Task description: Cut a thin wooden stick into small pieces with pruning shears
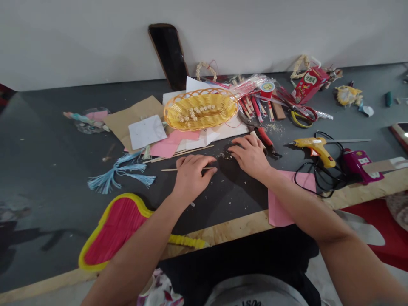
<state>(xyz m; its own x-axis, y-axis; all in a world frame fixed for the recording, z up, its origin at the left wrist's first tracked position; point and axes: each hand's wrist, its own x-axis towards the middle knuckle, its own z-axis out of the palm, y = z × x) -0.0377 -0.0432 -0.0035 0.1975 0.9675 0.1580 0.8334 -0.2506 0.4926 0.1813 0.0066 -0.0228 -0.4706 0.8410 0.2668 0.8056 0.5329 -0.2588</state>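
My left hand (194,177) is closed around a thin wooden stick (168,170), which lies level across the fingers and juts out to the left. My right hand (251,157) rests on the dark table, fingers apart and holding nothing that I can see. Small pale crumbs (227,156) lie between the two hands. Just behind my right hand are red-handled pliers (265,137), partly covered at the handle. More thin sticks (191,152) lie beyond my left hand. A pink, yellow-edged fan-shaped piece (123,227) is partly hidden under my left forearm.
A yellow woven basket (178,111) with beaded bits stands at the back. A blue tassel (117,172) lies left. On the right are a yellow glue gun (315,148), its black cord, scissors (302,119) and a red carton (309,85). A phone (168,55) leans on the wall.
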